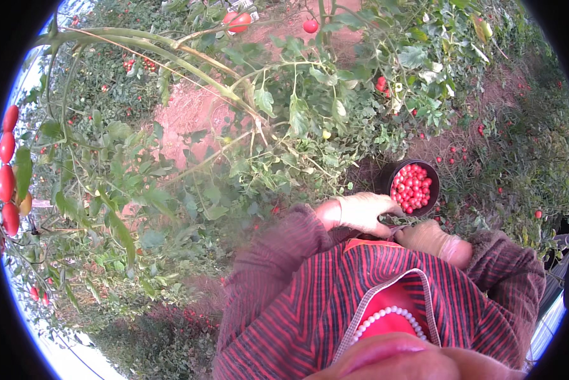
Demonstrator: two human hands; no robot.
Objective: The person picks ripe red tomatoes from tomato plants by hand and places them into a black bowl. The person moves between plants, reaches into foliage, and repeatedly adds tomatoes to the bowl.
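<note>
My left hand [367, 213], in a pale glove, is raised in front of my waist with its thumb and fingers apart. Close beside it, my right hand [424, 237], also in a pale glove, is curled at the front of my striped garment; what lies between its fingers is hidden. Just beyond both hands a dark bucket [435, 194] stands on the ground, holding many small red tomatoes [410, 187]. Some green leaf or cloth shows between the hands, too small to tell.
Tomato vines [298, 114] spread ahead and to the left, with thick stems [199, 69] arching close by. A string of red tomatoes [5, 183] hangs at the far left. Fallen tomatoes [538, 214] dot the reddish soil and weeds on the right.
</note>
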